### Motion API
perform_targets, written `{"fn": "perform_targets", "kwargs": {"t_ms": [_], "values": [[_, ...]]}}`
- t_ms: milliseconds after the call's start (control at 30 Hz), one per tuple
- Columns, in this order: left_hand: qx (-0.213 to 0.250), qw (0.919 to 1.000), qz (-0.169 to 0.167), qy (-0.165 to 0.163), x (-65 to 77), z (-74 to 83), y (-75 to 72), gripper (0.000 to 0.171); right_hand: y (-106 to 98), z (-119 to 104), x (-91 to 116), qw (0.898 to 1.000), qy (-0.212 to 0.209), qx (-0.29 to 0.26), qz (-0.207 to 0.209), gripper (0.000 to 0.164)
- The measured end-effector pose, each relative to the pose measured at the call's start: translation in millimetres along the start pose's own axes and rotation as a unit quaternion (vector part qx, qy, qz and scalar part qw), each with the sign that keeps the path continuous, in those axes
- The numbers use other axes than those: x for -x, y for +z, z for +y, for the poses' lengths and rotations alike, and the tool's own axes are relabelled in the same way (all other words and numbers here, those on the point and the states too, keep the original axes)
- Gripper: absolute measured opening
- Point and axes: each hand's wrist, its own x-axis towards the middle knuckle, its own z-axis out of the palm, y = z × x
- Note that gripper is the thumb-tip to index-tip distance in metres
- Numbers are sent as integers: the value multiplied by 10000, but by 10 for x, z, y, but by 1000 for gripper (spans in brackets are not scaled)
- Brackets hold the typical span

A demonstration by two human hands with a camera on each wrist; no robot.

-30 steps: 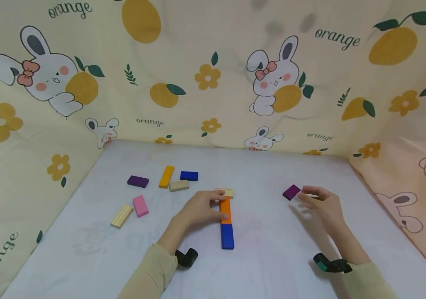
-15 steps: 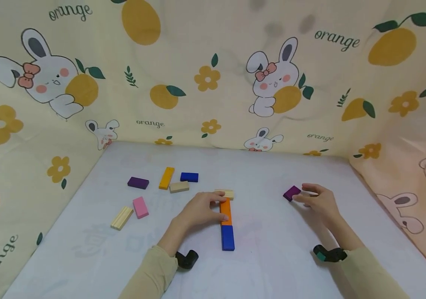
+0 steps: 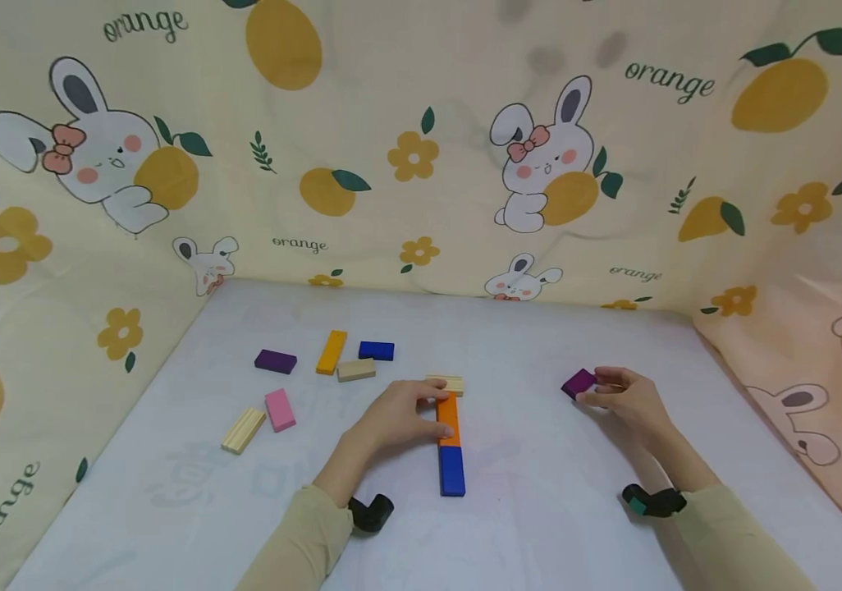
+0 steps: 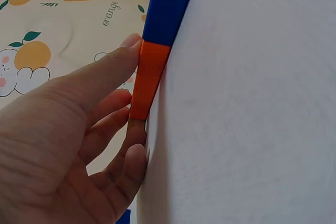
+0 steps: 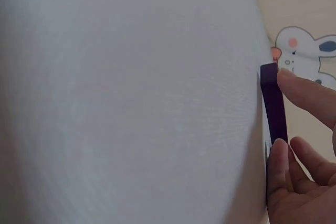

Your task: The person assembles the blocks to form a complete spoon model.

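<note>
My left hand (image 3: pixel 400 410) holds an orange wooden block (image 4: pixel 149 74), its thumb at the seam with a blue block (image 3: pixel 452 472) and its fingers along the side and far end. Orange and blue lie flat end to end. Across the row's far end lies a pale wooden block (image 3: pixel 454 385), partly hidden by fingers. Off to the right, my right hand (image 3: pixel 631 402) pinches a dark purple block (image 3: pixel 579 383) near the table. In the right wrist view the thumb presses one end of this purple block (image 5: pixel 274 103), with fingers at the other.
Left of the row lie a pink block (image 3: pixel 281 410), a grooved pale block (image 3: pixel 244 431), another purple block (image 3: pixel 276 361), a yellow block (image 3: pixel 331 353), a second blue block (image 3: pixel 377 351) and a plain pale block (image 3: pixel 356 370). A printed cloth (image 3: pixel 421 213) surrounds the white table (image 3: pixel 539 501).
My right hand has shifted slightly left and its fingers have closed in on the purple block, which stays nearly in place. My left hand has kept its position on the orange block.
</note>
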Motion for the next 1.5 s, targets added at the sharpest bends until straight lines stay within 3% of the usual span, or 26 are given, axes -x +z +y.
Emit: {"fn": "perform_targets", "kwargs": {"t_ms": [233,900,1267,1500], "values": [[-79,9999,-17,-144,11,2,20,57,54,24,-33,9998,8,148,100,84],[-80,9999,44,-64,14,8,11,56,108,-2,-74,9994,133,249,219,80],[-47,10000,32,-44,6,4,20,55,148,-36,-46,9969,-247,704,259,81],[-136,9999,46,-46,11,4,10,56,141,-40,-56,9975,-241,636,182,80]]}}
